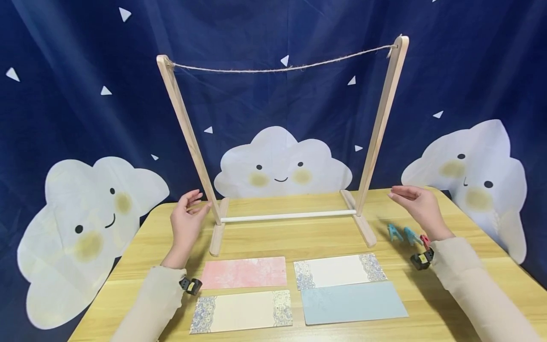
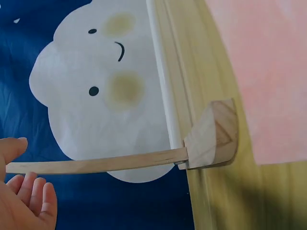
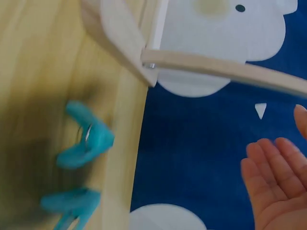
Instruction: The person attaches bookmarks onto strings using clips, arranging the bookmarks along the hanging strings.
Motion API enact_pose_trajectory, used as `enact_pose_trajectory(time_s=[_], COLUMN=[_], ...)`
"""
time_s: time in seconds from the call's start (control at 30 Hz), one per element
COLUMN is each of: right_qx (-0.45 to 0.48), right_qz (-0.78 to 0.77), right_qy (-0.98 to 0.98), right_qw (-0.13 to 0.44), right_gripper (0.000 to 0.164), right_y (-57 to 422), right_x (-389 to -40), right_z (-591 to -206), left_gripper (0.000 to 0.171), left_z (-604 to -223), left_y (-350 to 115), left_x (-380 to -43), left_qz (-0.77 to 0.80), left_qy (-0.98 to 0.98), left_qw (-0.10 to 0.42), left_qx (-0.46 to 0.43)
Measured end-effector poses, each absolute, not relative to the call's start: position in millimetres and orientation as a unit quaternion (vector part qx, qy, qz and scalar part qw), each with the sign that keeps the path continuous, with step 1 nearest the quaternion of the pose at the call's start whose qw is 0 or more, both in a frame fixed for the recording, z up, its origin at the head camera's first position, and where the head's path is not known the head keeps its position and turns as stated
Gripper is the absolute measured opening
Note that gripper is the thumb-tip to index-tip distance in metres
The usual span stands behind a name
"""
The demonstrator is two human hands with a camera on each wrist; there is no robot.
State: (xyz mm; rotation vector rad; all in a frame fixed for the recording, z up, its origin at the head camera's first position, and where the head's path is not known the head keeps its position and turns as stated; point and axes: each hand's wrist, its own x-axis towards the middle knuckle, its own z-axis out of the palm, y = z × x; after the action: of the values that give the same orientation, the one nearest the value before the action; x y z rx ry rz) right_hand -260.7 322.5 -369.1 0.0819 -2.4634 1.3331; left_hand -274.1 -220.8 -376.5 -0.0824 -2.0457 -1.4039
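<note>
A wooden stand (image 1: pixel 382 123) with a string (image 1: pixel 273 71) tied between its two post tops stands on the table. My left hand (image 1: pixel 188 221) is beside its left post, fingers loosely bent and holding nothing; the left wrist view shows thumb and fingers on either side of that post. Out to the right of the right post, my right hand (image 1: pixel 419 209) hovers with relaxed fingers and an empty palm. Below it lie two blue clothespins (image 3: pixel 86 136) and a red clothespin (image 1: pixel 425 241), partly hidden by the right wrist.
In front of the stand lie a pink card (image 1: pixel 243 273), a lace-patterned white card (image 1: pixel 339 270), a patterned cream card (image 1: pixel 243 311) and a light blue card (image 1: pixel 352 304). A white rod (image 1: pixel 290 216) joins the stand's feet. Behind hangs a dark blue cloud-print curtain (image 1: pixel 273 104).
</note>
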Motion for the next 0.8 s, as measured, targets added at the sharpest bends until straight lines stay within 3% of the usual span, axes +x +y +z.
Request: enact_pose_trajectory(time_s=[0.4,0.8], right_qx=[0.031,0.034], right_qz=[0.427,0.402], right_qy=[-0.899,-0.914], right_qw=[0.092,0.037], right_gripper=[0.051,0.050], right_y=[360,387], right_x=[-231,-212], right_z=[-377,-386], left_gripper=[0.026,0.038], left_z=[-389,-415], left_y=[-213,-196], left_x=[-248,-235], left_qz=[-0.482,-0.476], left_qy=[-0.850,-0.837], left_qw=[0.131,-0.075], left_qx=[-0.168,-0.260])
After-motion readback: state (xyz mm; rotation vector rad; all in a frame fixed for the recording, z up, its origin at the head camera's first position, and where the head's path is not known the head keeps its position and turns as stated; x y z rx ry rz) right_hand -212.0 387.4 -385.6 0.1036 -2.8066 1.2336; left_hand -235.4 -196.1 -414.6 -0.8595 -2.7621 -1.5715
